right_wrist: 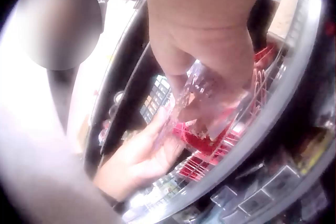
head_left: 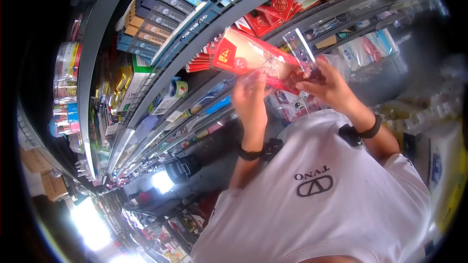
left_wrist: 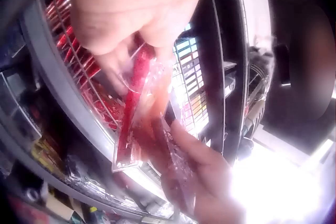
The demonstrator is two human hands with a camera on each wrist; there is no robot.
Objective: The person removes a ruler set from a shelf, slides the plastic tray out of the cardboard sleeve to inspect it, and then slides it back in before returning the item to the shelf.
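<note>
Both hands hold a red and cream packet with a yellow "4" point(head_left: 223, 55), up in front of a shelf. My left hand point(head_left: 249, 100) pinches its lower edge, where clear plastic film catches the light. At the other end, my right hand point(head_left: 334, 87) grips the packet together with a clear strip point(head_left: 298, 46) that has dark and white marks along it. In the left wrist view, the packet's red edge point(left_wrist: 135, 90) runs down from the left fingers. The right wrist view shows crinkled clear plastic under the right hand point(right_wrist: 210, 61), and the left hand point(right_wrist: 139, 158) close beside it.
Red printed envelopes point(head_left: 273, 12) fill the shelf behind the packet. Rows of blue, grey and orange boxes point(head_left: 161, 17) stand at upper left. Grey shelf edges point(head_left: 146, 90) curve down toward the left, and clear jars point(head_left: 67, 70) stand on the far left.
</note>
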